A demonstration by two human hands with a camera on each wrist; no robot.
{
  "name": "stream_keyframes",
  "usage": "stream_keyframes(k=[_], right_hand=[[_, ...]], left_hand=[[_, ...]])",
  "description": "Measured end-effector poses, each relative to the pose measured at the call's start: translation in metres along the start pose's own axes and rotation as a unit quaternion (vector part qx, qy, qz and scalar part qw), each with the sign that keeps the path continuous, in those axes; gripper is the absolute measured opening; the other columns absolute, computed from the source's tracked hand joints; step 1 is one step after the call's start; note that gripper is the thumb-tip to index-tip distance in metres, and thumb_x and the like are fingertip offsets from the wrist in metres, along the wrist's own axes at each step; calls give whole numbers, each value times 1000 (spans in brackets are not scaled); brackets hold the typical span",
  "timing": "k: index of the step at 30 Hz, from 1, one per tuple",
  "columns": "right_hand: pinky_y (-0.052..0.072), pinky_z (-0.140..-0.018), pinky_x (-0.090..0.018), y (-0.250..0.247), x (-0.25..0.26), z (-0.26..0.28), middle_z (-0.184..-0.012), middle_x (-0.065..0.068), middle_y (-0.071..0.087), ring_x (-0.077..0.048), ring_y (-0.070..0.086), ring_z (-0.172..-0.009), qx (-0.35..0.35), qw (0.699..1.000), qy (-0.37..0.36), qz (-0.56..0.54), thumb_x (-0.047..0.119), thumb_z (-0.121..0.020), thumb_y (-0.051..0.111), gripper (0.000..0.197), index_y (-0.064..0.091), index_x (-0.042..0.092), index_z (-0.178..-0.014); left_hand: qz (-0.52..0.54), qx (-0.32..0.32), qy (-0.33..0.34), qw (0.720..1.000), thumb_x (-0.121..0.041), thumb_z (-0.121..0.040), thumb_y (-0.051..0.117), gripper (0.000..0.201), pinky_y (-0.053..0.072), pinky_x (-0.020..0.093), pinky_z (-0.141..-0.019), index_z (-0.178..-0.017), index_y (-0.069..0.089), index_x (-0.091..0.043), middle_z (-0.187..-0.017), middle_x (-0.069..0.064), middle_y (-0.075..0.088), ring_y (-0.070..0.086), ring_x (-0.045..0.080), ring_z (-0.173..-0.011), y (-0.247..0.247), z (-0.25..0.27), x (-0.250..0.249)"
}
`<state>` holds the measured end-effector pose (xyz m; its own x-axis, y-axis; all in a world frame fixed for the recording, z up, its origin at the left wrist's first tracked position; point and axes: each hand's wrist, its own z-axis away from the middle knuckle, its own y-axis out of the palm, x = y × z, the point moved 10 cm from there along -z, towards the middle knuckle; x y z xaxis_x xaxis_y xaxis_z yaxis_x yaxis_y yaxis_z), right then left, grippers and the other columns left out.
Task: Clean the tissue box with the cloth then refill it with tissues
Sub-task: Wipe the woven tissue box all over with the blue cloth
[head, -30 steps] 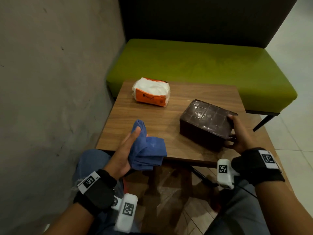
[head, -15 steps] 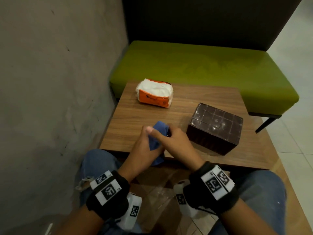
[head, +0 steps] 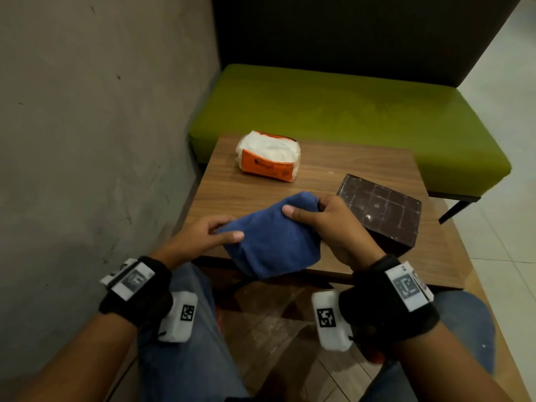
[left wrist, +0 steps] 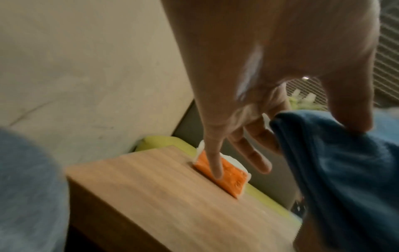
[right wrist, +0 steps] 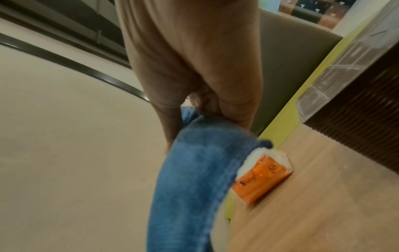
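Tissue box (head: 383, 211) sat untouched near the counter's (head: 333, 172) right edge while I clamped my left hand (head: 203, 237) and right hand (head: 333, 227) on the cloth (head: 272, 239), apparently spreading it for wiping.

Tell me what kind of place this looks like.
Probably a café or restaurant seating corner: a green padded bench with a dark backrest, a small wooden table, and a tissue box beside a tissue pack.

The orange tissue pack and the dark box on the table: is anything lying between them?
No. In the head view only bare wooden table separates the tissue pack from the dark box; the blue cloth is held nearer the person.
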<state>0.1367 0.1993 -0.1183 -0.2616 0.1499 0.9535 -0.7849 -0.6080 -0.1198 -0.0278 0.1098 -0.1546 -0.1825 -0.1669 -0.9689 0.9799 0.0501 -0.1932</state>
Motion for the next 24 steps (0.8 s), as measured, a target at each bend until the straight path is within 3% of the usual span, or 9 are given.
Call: stream_keyframes(k=[2,4,7,9,12,15,18,21,24], right_hand=[[56,-86,-38,-1,-8,-9,-97,-12,74,-22,70,-95,-23,999,3,25,23,-79,77,32,69,1,-101],[58,-80,-34,0,-14,-20,-91,-6,74,-17,70,-90,-52,996,-8,77,32,-78,77,31,70,7,-96],[57,-74,-39,-3,-23,-40,-79,-3,73,-17,70,-80,-115,984,-18,138,47,-78,74,35,71,12,-84],[57,-78,-43,0,-30,-54,-84,-5,74,-20,70,-83,-130,980,-5,151,54,-79,69,43,73,13,-89],[56,-82,-45,7,-45,-76,-89,-8,72,-24,68,-88,-128,983,34,125,49,-82,68,40,70,10,-92],[51,-74,-37,12,-62,-96,-81,-6,65,-28,65,-89,-112,979,68,154,42,-87,66,30,59,14,-78],[42,-78,-30,17,-73,-101,-102,-12,63,-30,61,-106,-80,968,101,213,35,-90,63,28,57,11,-104],[46,-86,-34,19,-54,-85,-123,-9,59,-26,58,-113,-54,951,61,298,36,-89,64,53,44,11,-132],[46,-75,-29,-3,-15,-52,-107,5,59,-14,61,-98,-76,945,-25,316,39,-87,65,45,50,24,-127]], left_hand=[[76,-41,-17,996,-61,-52,80,68,51,18,-78,-99,67,-14,-92,0,71,64,8,-87,-24,-4,14],[102,-81,-30,991,-45,-66,80,60,51,25,-78,-104,61,-2,-96,11,66,63,14,-88,-39,-11,20],[76,-162,-48,983,-23,-84,67,14,51,20,-64,-93,62,-12,-86,1,68,65,6,-75,-61,-23,23],[64,-192,-55,978,-23,-84,66,14,54,22,-66,-94,65,-14,-91,3,71,68,10,-81,-74,-33,29],[39,-222,-69,972,-22,-85,67,19,54,26,-71,-97,65,-7,-92,9,70,66,18,-83,-86,-48,39],[-39,-227,-120,966,-22,-85,68,14,50,21,-57,-86,61,-9,-79,5,64,60,17,-72,-94,-66,58],[-107,-215,-223,945,-21,-87,66,16,49,24,-43,-84,52,-14,-81,11,60,55,20,-61,-103,-71,93],[-191,-240,-226,924,-22,-83,69,26,52,37,-71,-102,53,-14,-101,15,63,60,30,-80,-111,-72,97],[-271,-249,-86,926,-25,-79,74,46,46,41,-93,-118,52,-13,-112,11,56,55,26,-105,-82,-81,46]])
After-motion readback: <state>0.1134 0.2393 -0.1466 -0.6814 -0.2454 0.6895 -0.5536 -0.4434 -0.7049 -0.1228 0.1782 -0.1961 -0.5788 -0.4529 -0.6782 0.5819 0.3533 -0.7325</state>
